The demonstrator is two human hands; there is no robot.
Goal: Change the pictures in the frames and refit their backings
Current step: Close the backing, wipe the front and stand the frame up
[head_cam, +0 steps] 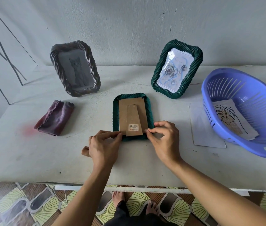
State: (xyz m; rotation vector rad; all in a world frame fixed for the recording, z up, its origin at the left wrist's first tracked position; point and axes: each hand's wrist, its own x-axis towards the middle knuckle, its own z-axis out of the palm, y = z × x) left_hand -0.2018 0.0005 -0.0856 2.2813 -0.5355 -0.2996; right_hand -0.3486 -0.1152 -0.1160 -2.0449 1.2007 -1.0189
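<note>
Green rope-twist frame (149,115) face down at centre of counter (47,157). Brown cardboard backing (122,115) seated inside, tapered stand flap (133,121) flat on top. Left hand (103,144) and right hand (163,137) at its near corners, thumb and forefinger of each pinching the backing.

Risk: thin stiff card creased if forced, or a corner left proud of the ridged rim if pressed unevenly.

Around: grey frame (76,69) and second green frame (176,69) upright, fuzzy folded cloth (54,119), slotted blue plastic basket (210,88) holding a leaf drawing (233,121).
</note>
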